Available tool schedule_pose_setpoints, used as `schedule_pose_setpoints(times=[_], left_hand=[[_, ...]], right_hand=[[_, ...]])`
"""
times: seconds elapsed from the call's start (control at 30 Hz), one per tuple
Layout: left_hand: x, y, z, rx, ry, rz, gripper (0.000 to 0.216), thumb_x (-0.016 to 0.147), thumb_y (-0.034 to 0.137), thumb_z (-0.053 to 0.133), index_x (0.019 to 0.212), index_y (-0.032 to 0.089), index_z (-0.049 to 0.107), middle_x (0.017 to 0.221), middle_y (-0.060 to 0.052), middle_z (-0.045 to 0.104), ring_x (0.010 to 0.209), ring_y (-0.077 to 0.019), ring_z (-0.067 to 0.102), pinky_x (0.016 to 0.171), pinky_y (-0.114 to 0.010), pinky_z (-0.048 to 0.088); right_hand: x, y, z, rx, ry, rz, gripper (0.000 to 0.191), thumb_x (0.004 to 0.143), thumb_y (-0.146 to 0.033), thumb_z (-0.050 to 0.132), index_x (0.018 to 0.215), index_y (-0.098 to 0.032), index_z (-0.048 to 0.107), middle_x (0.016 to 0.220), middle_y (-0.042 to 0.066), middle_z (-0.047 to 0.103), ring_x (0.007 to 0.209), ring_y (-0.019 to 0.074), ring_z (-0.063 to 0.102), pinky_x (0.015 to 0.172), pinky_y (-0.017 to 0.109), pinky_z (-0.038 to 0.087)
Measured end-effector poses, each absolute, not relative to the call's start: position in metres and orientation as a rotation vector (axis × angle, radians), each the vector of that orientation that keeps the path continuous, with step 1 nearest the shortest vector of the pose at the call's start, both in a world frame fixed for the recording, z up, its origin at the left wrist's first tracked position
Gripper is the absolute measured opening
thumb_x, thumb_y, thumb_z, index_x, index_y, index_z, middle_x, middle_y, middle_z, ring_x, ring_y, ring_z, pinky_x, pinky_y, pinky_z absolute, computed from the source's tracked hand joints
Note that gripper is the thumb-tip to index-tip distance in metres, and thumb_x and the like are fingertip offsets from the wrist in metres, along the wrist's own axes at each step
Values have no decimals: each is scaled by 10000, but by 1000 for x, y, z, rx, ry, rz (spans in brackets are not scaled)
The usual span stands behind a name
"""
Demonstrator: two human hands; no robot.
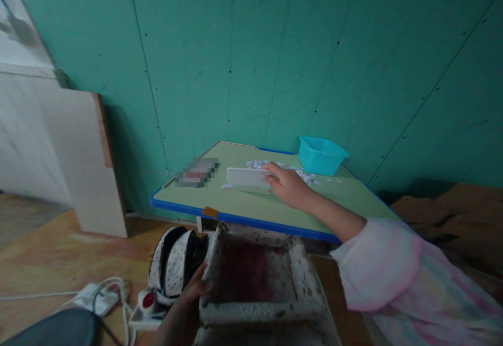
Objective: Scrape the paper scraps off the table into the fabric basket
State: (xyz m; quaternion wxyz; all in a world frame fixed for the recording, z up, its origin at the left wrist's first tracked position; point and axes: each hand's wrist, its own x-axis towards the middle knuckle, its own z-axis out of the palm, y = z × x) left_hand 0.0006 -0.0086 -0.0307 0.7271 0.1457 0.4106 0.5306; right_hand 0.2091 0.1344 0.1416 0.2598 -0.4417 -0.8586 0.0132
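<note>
My right hand [291, 184] is closed on one end of a thin, flat white board [247, 177], held on edge just over the table [188, 199]. Small white scraps [257, 164] lie scattered behind the board and beside it, like bits of paper. Lower down, my left hand [194, 285] grips the left side of a worn, speckled white container [259, 312]. Its open top faces me, with a dark reddish inside, and it sits below the table's blue front edge. Some left fingers are hidden behind its wall.
A light blue plastic basket [320, 156] stands at the table's back right. A blurred-out flat item [197, 172] lies at the left. On the floor are a dotted bag [178, 262], a power strip [94, 300] with cords, and brown cardboard [444, 217]. A green wall [251, 63] rises behind.
</note>
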Motion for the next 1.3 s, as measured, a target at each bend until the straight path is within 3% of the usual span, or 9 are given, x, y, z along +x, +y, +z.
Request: schedule_pose_setpoints(times=[0.13,0.33,0.7,0.9,1.03,1.3], left_hand=[[3,-10,-23,357,855,1170,462,718,155,525,1176,199,480,763,-25,731,879,-265,647,728,-358,486],[1,-9,-22,393,842,1137,512,732,173,509,1237,180,426,914,-66,725,944,-278,620,741,-368,478],[-3,-4,-24,361,810,1144,554,705,156,532,1245,180,414,891,-56,724,962,-274,614,781,-372,468],[-1,-1,-36,329,891,1164,622,582,204,636,1188,198,494,867,-59,730,971,-331,604,776,-421,478],[-3,6,-54,274,980,1210,734,482,159,688,1189,196,493,871,-66,733,973,-356,598,787,-440,471],[-6,10,-69,234,1015,1184,806,451,145,699,1219,188,460,846,-68,733,959,-352,605,757,-422,483]], right_hand=[[197,135,135,-1161,-2394,17,295,843,-194,370,1103,-210,508,987,53,641,842,177,585,688,256,384],[204,128,133,-1183,-2455,-19,331,837,-168,370,1138,-217,500,1075,61,620,923,181,576,756,274,386],[247,117,148,-1361,-2350,-16,287,827,-209,382,1066,-185,539,976,75,632,853,191,569,704,271,387],[229,136,147,-1372,-2232,-39,305,827,-217,390,1101,-187,519,932,63,647,753,170,571,635,244,371],[215,148,139,-1356,-2268,-28,316,826,-213,389,1117,-188,511,939,70,650,790,186,582,633,246,369],[212,163,134,-1490,-2206,-69,338,821,-211,381,1137,-179,499,942,100,650,810,213,592,665,276,389]])
